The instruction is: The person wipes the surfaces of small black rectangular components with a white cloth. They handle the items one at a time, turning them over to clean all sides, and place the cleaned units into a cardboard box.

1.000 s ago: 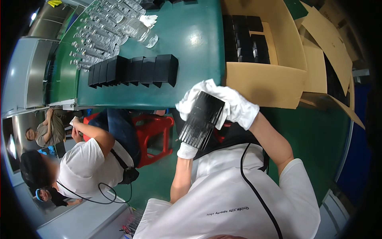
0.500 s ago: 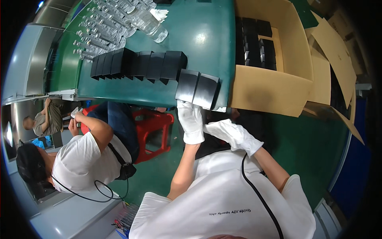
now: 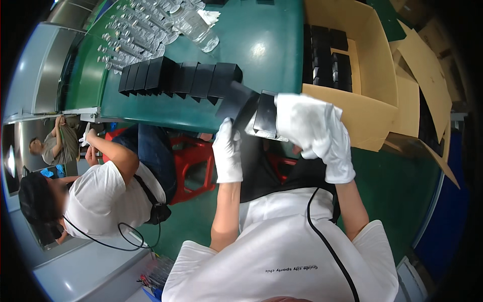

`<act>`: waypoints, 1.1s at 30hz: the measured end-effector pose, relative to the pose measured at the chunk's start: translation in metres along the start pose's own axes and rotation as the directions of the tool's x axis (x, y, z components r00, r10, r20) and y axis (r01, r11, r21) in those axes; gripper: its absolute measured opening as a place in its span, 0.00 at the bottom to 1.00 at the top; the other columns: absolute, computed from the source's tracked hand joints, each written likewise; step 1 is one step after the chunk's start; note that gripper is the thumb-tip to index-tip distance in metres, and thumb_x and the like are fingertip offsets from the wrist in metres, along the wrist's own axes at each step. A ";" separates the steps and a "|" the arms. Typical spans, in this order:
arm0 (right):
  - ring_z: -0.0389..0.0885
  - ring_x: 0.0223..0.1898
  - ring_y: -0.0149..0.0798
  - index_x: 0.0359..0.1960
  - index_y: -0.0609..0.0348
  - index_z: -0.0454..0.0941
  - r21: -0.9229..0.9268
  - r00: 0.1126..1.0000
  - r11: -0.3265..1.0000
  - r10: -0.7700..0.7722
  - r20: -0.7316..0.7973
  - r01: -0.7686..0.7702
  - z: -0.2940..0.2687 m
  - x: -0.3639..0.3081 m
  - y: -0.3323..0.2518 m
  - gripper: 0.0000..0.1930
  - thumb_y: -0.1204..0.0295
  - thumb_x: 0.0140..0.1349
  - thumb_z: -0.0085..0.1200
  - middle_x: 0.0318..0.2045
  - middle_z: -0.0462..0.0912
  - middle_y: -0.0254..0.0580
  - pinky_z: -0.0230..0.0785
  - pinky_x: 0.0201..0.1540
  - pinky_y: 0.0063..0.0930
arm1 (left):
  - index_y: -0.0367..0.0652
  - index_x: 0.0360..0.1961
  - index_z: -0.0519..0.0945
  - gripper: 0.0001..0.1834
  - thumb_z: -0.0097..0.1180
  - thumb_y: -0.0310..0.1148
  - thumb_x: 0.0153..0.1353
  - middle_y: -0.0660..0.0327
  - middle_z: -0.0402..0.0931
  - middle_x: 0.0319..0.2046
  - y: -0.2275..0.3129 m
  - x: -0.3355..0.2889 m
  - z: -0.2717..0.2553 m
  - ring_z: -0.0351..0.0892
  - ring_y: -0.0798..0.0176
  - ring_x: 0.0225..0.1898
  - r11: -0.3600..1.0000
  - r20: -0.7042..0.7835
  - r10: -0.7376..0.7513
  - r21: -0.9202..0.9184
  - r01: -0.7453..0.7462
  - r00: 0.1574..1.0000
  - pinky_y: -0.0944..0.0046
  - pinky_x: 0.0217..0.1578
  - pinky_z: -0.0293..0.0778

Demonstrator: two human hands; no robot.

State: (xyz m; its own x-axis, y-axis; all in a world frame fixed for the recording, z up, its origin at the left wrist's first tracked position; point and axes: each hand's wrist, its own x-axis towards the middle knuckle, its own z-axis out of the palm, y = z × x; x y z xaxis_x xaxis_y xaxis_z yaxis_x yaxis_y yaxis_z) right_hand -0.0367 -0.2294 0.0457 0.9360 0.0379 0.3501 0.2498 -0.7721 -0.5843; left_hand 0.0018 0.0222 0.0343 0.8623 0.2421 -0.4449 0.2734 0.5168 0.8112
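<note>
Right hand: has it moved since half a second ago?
Yes. Against the cardboard carton, the right hand has moved forward and slightly right: it was below the carton's near wall in the picture, and now it overlaps that wall.

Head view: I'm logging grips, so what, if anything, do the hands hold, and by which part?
Left hand: a tilted black box, by its near end. Right hand: at the right side of another black box; grip cannot be told.

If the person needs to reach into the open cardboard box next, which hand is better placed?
Probably the right hand: it is nearer the cardboard box. The left hand is farther away, at a blurred black box.
</note>
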 end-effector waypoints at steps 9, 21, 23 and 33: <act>0.64 0.66 0.59 0.62 0.45 0.72 0.340 0.970 0.917 -0.145 -0.196 0.206 0.070 0.059 -0.123 0.26 0.69 0.59 0.58 0.66 0.65 0.50 0.70 0.61 0.43 | 0.46 0.46 0.77 0.14 0.54 0.44 0.68 0.62 0.77 0.36 0.038 -0.083 0.053 0.77 0.68 0.35 0.863 -0.085 -0.208 -0.485 0.142 0.974 0.70 0.40 0.75; 0.76 0.57 0.42 0.60 0.68 0.69 0.708 0.693 0.017 0.220 0.687 -0.706 0.058 -0.073 -0.069 0.22 0.68 0.68 0.47 0.57 0.76 0.49 0.69 0.59 0.33 | 0.47 0.28 0.75 0.13 0.58 0.42 0.66 0.71 0.72 0.27 0.016 -0.062 -0.015 0.67 0.78 0.31 0.997 0.048 -0.051 0.064 0.048 0.998 0.74 0.37 0.65; 0.74 0.59 0.46 0.67 0.69 0.60 0.664 0.627 -0.340 0.228 0.745 -0.666 0.040 -0.055 -0.071 0.32 0.52 0.73 0.41 0.62 0.71 0.53 0.67 0.63 0.40 | 0.47 0.27 0.75 0.14 0.59 0.43 0.65 0.71 0.72 0.26 0.010 -0.065 -0.014 0.66 0.78 0.30 0.998 -0.006 -0.043 0.047 0.043 0.999 0.74 0.36 0.64; 0.73 0.59 0.44 0.65 0.72 0.62 0.890 0.853 0.247 0.464 0.238 -0.383 0.006 0.023 -0.027 0.31 0.53 0.74 0.40 0.62 0.69 0.55 0.66 0.63 0.38 | 0.39 0.35 0.81 0.14 0.59 0.42 0.65 0.66 0.74 0.32 -0.033 -0.049 -0.016 0.74 0.73 0.31 0.963 0.021 0.184 0.194 -0.185 0.983 0.71 0.33 0.70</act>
State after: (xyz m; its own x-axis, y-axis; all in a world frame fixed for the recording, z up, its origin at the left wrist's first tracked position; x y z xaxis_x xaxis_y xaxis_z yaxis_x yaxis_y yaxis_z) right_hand -0.0206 -0.2041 0.0652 0.9736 -0.1747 -0.1466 -0.0757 0.3590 -0.9303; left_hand -0.0565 0.0059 0.0231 0.9068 0.3155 -0.2797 0.1870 0.2937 0.9374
